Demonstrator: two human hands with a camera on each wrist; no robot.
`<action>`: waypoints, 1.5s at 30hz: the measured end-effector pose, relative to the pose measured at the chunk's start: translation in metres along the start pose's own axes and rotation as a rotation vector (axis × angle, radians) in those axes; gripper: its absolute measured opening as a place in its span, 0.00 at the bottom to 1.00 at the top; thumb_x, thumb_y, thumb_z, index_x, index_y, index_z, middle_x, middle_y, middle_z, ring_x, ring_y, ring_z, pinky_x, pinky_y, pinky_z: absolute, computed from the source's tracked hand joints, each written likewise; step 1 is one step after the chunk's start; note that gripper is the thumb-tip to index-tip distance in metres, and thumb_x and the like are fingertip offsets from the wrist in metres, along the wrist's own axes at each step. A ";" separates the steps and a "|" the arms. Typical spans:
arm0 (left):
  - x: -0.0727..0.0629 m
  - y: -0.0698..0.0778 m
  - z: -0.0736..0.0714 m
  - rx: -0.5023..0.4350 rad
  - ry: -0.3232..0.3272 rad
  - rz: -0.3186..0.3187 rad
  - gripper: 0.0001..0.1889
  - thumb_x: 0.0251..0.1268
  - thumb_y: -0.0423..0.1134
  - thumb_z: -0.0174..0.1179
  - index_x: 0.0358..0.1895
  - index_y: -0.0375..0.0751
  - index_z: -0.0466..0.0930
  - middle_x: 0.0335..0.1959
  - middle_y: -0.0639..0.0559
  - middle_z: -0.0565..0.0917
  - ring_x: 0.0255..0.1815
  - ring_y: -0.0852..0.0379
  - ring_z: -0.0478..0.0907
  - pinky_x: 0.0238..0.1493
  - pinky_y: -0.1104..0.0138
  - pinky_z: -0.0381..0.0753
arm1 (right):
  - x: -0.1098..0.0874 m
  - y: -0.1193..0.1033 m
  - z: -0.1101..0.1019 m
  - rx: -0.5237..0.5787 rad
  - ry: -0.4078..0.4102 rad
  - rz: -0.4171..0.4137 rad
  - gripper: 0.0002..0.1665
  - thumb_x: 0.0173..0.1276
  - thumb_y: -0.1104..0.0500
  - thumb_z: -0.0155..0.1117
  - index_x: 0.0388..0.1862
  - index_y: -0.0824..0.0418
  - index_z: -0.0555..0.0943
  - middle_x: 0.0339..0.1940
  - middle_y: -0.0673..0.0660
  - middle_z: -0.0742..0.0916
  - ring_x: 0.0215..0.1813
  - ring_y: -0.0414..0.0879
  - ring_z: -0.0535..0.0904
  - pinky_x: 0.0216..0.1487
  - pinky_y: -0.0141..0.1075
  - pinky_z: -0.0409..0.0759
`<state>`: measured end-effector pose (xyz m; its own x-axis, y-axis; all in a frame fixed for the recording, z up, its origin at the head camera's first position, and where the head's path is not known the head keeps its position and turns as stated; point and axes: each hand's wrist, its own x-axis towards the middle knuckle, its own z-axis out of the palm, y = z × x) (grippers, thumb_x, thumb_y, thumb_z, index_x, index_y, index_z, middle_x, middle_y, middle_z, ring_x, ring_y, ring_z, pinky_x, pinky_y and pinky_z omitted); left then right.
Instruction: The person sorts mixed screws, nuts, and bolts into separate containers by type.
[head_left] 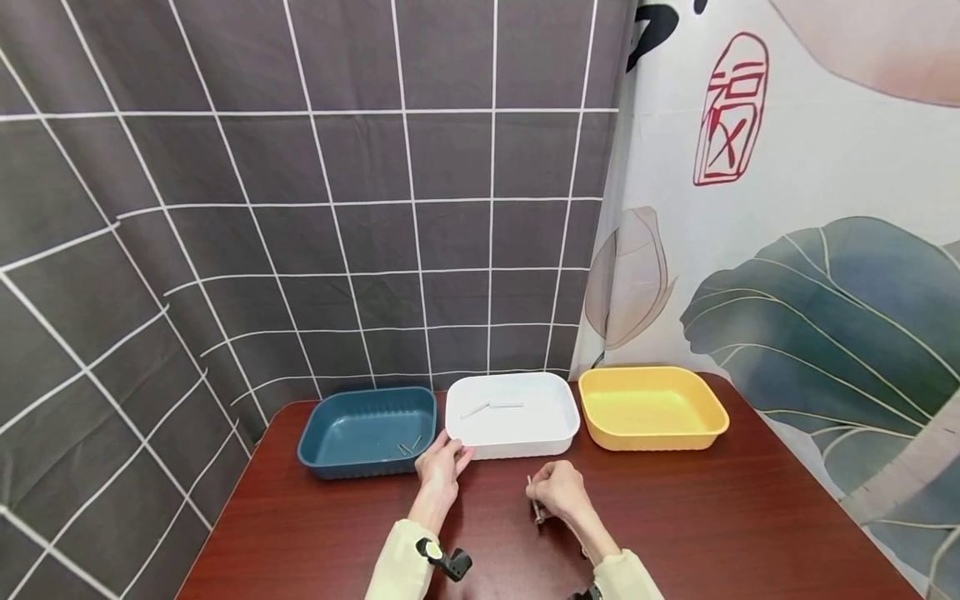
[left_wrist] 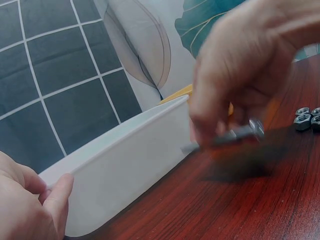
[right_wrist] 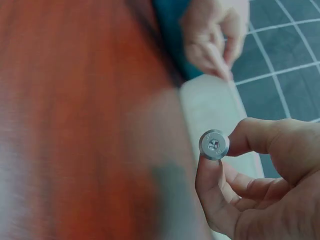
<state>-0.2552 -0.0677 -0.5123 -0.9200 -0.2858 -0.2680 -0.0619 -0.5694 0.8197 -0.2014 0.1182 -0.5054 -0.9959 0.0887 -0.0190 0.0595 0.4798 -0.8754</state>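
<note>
We see the right hand (head_left: 558, 490) pinching 1 smooth metal socket-head bolt (right_wrist: 214, 145) above the reddish wood-grain tabletop (head_left: 300, 542), just in front of the glossy white tray (head_left: 517, 448), whose rim the left hand (head_left: 441, 467) pinches at the near-left corner. Only the right wrist view gives us the hexagonal recess in its round head, while the left wrist view clearly shows at least 4 shiny hex nuts (left_wrist: 302, 121). From the head view we count 3 rounded rectangular trays, including a blue tray (head_left: 352, 433) and a yellow tray (head_left: 648, 408), and 2 slim silvery rods (head_left: 506, 405) inside the white tray.

Gridded backdrop (head_left: 337, 183), leafy curtain (head_left: 810, 292); red seal (head_left: 731, 108)
</note>
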 end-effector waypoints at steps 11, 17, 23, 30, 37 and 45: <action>-0.004 -0.001 -0.004 -0.006 -0.010 0.037 0.28 0.57 0.14 0.53 0.65 0.18 0.69 0.39 0.37 0.82 0.31 0.55 0.83 0.41 0.61 0.89 | 0.044 -0.038 -0.027 0.200 0.026 0.039 0.04 0.53 0.73 0.60 0.29 0.73 0.80 0.20 0.57 0.79 0.18 0.43 0.77 0.20 0.34 0.85; -0.006 0.001 -0.002 0.025 -0.004 0.019 0.28 0.59 0.15 0.53 0.67 0.19 0.67 0.45 0.34 0.81 0.31 0.56 0.82 0.43 0.60 0.88 | 0.072 -0.046 -0.027 0.240 0.023 0.071 0.05 0.56 0.74 0.59 0.32 0.75 0.79 0.19 0.56 0.78 0.19 0.41 0.77 0.21 0.32 0.86; -0.005 0.000 0.001 0.025 -0.010 0.001 0.28 0.62 0.15 0.52 0.68 0.20 0.66 0.38 0.39 0.81 0.31 0.56 0.81 0.45 0.59 0.88 | 0.093 -0.049 -0.020 0.260 0.003 0.071 0.04 0.56 0.74 0.59 0.31 0.76 0.78 0.17 0.54 0.77 0.17 0.40 0.76 0.20 0.30 0.84; -0.004 -0.006 0.003 0.020 -0.011 -0.003 0.29 0.60 0.14 0.52 0.67 0.20 0.66 0.39 0.37 0.79 0.29 0.56 0.81 0.42 0.60 0.89 | 0.107 -0.042 -0.014 0.242 -0.015 0.151 0.02 0.57 0.74 0.60 0.30 0.75 0.78 0.16 0.55 0.78 0.15 0.39 0.75 0.18 0.27 0.82; -0.004 -0.003 0.004 0.021 -0.016 0.002 0.28 0.61 0.15 0.52 0.67 0.20 0.67 0.38 0.38 0.80 0.31 0.56 0.81 0.45 0.59 0.88 | 0.112 -0.037 -0.010 0.235 -0.004 0.203 0.04 0.57 0.73 0.58 0.31 0.75 0.78 0.14 0.54 0.78 0.14 0.39 0.76 0.17 0.28 0.82; -0.001 -0.002 0.001 0.002 0.006 0.009 0.30 0.59 0.14 0.52 0.69 0.19 0.64 0.54 0.24 0.74 0.30 0.55 0.82 0.42 0.60 0.89 | 0.110 -0.040 -0.008 0.303 0.012 0.165 0.05 0.60 0.72 0.56 0.35 0.74 0.76 0.17 0.56 0.77 0.16 0.39 0.76 0.20 0.30 0.85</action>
<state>-0.2547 -0.0658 -0.5131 -0.9181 -0.2955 -0.2641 -0.0546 -0.5657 0.8228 -0.3122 0.1162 -0.4685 -0.9736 0.1547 -0.1680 0.1947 0.1777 -0.9646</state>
